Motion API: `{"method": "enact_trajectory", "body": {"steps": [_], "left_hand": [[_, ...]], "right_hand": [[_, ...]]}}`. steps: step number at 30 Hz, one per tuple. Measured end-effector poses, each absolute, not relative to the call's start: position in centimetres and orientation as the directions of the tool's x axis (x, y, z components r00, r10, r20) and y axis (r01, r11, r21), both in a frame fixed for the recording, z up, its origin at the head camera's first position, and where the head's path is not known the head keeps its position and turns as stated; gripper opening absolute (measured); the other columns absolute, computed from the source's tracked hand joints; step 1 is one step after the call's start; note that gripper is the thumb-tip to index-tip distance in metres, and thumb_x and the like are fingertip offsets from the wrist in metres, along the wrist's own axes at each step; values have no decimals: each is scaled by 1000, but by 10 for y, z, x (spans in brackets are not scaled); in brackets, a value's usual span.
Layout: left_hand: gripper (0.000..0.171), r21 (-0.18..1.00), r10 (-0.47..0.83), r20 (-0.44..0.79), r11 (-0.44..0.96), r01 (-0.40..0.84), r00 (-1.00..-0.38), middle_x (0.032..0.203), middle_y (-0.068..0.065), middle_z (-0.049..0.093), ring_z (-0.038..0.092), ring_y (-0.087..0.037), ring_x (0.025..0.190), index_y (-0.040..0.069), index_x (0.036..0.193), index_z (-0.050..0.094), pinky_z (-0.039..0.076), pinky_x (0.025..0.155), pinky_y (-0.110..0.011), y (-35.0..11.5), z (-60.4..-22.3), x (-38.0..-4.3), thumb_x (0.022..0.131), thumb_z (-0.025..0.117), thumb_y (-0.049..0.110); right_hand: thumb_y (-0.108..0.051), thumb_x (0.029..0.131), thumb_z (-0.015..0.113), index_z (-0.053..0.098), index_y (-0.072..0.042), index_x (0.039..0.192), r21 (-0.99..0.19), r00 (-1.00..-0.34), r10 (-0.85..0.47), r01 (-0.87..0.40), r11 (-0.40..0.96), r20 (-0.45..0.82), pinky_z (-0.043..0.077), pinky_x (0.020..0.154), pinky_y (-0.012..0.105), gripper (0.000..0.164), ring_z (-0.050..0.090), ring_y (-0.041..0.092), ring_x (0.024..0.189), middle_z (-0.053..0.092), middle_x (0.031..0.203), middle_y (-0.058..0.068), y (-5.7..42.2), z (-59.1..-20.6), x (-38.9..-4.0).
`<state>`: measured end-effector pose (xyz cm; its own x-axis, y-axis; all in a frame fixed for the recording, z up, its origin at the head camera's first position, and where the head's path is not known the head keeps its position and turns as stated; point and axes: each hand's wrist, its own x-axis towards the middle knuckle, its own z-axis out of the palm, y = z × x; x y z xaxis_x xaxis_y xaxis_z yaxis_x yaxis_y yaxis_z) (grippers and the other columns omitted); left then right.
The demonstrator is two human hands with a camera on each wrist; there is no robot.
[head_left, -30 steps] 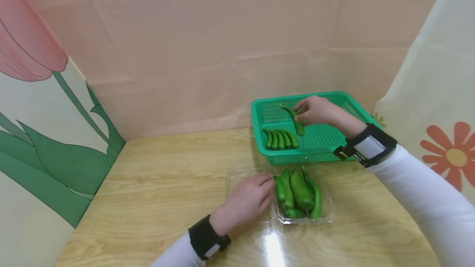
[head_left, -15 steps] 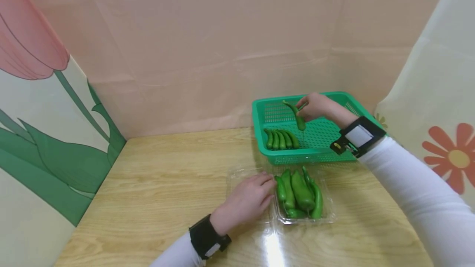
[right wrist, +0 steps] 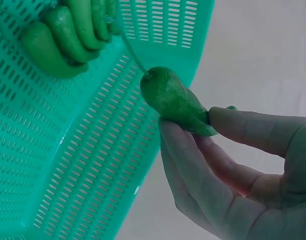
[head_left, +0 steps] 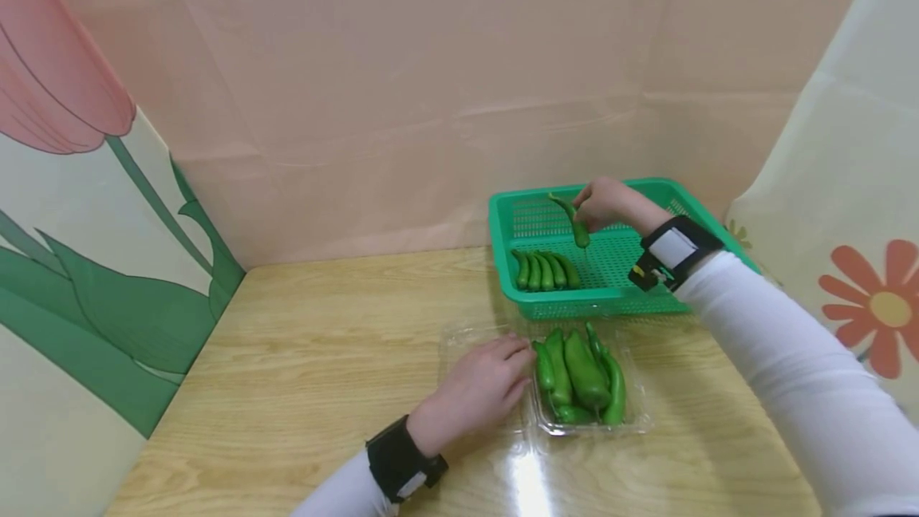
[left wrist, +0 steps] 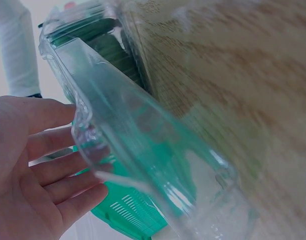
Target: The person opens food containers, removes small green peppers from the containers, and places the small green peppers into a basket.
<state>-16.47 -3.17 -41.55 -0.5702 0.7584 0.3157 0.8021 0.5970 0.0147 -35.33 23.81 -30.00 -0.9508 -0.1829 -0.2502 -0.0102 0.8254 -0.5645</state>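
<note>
Green pepper (right wrist: 173,100) pinched up over the green basket (head_left: 603,295)

So the right hand (head_left: 610,204) had it between thumb and fingers, above the basket; the left hand (head_left: 483,381), fingers loosely out, was touching the clear plastic container (head_left: 553,427), well apart from the right. A row of peppers (head_left: 547,271) lay toward the basket's left front corner, mesh floor stretching right of them. More peppers (head_left: 585,373) sat in the container just in front. Wood desk (head_left: 323,357) ran off left, and the basket's back edge was near a pink backdrop (head_left: 359,102).

wood-grain tabletop (head_left: 323,341) — green basket (head_left: 574,306), clear plastic box (head_left: 635,413)
</note>
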Motion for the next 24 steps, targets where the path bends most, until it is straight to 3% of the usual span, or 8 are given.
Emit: {"method": "enact_trajectory", "body": {"steps": [13, 18, 24], "left_hand": [[36, 20, 753, 315, 603, 797, -578, 130, -9, 59, 54, -25, 124, 11, 123, 60, 44, 107, -34, -32, -415, -163, 92, 60, 28], [36, 20, 751, 316, 605, 796, -579, 130, -9, 59, 54, -25, 124, 11, 123, 60, 44, 107, -34, -33, -415, -163, 92, 60, 28], [36, 4, 754, 322, 604, 797, -573, 130, -9, 59, 54, -24, 124, 11, 123, 60, 44, 107, -33, -32, -415, -163, 92, 61, 29]], "right_hand": [[-5, 91, 55, 50, 15, 126, -571, -941, -153, 50, 819, -301, 58, 85, 41, 40, 67, 33, 99, 40, 137, 36, 238, -316, -369], [-5, 89, 55, 59, 10, 107, -551, -940, -103, 100, 828, -326, 58, 84, 42, 24, 71, 26, 85, 52, 126, 32, 239, -320, -377], [-4, 85, 56, 64, 10, 100, -510, -932, -83, 118, 852, -353, 60, 77, 36, 22, 71, 19, 71, 66, 106, 24, 240, -323, -385]]}}
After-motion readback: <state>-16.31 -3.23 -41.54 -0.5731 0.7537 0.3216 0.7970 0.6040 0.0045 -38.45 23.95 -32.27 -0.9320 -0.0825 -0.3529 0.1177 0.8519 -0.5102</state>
